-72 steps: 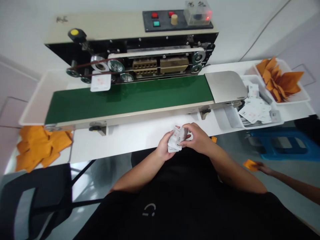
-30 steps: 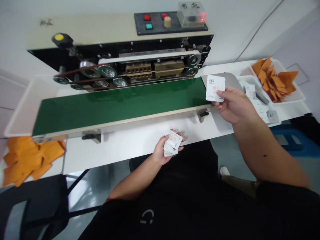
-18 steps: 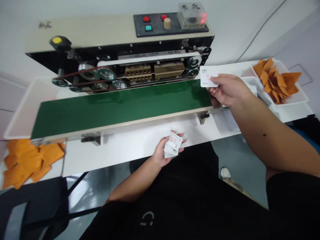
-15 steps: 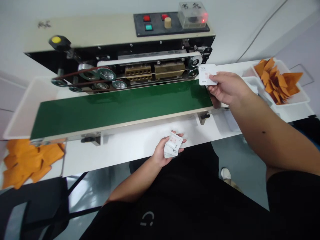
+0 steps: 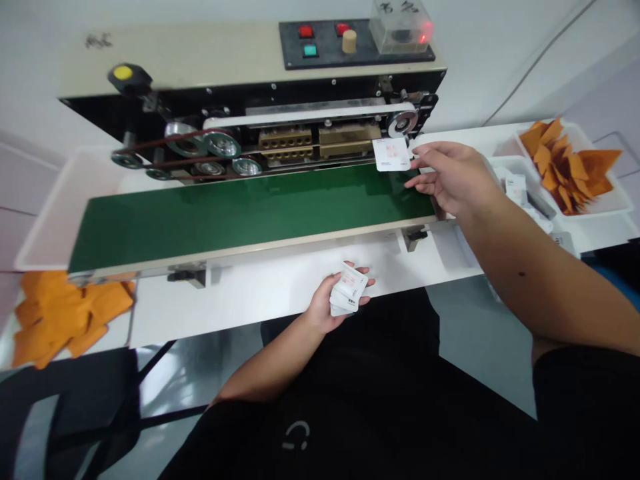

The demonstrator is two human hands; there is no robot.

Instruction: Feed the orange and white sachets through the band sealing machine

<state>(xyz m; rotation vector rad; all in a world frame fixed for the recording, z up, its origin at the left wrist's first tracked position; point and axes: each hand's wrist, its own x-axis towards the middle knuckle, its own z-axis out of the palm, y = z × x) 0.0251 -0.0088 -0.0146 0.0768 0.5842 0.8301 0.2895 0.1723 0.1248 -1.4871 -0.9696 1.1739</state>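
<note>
My left hand [image 5: 327,303] is closed on a small fanned stack of white printed packets [image 5: 349,287], held in front of the machine's front edge. At the right end of the band sealer [image 5: 340,133], one white packet [image 5: 391,155] stands with its top edge at the sealing band, over the green conveyor belt [image 5: 250,210]. Just right of that packet is my right hand [image 5: 453,177], its fingers apart and its fingertips close to the packet's right edge. It appears to hold nothing.
Orange pouches fill a white bin [image 5: 625,200] at the far right; a second white bin [image 5: 505,163] beside it holds white packets. More orange pouches [image 5: 70,313] lie at the left end. A white tray [image 5: 55,207] stands behind them. A black chair [image 5: 115,400] is lower left.
The packet from my right hand has moved left along the sealing band, and that hand's fingers have opened off it. My left hand still holds its stack. The view has shifted slightly.
</note>
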